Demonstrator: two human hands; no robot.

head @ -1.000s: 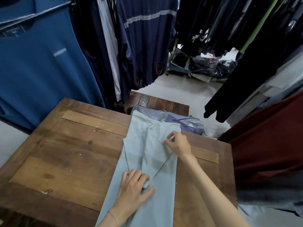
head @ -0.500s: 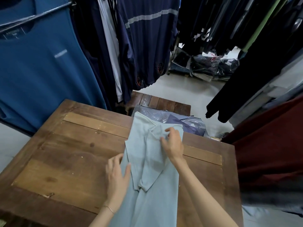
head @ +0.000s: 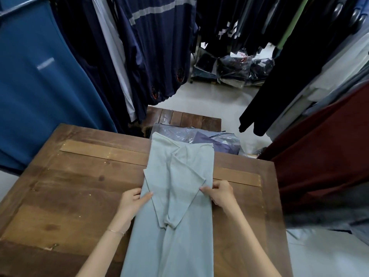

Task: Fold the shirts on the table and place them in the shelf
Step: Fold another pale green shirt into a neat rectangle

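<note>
item: pale green shirt [head: 179,196], lying lengthwise down the middle of the wooden surface [head: 79,186], its far end over the far edge and its near end running out of view at the near edge.
fold state: both sides already turned inward, the two sleeves crossing in a v on top; judged part-folded, a long narrow strip that has yet to be doubled over lengthwise.
left hand: left hand [head: 132,202] at the shirt's left edge, thumb lying on top of the cloth and the fingers seemingly tucked under, a light pinch on the side fold; likely there to keep that edge straight.
right hand: right hand [head: 220,194] at the shirt's right edge, fingertips pinching the point of the folded-in sleeve flap; likely holding the flap flat against the body.
reason for symmetry: both hands sit level with each other, mid-length, which suits squaring the strip before the next fold.
neighbouring stock: bagged garments in clear plastic [head: 199,136] just beyond the far edge, partly under the shirt's far end; a lower wooden bench [head: 185,116] behind them.
surroundings: hanging garments on rails, a large blue shirt [head: 40,86] off the left edge, dark red cloth [head: 329,146] off the right edge.
shelf: not in view; placement not yet begun.
handling note: soft knit, apt to slip out of its fold if released unevenly.
</note>
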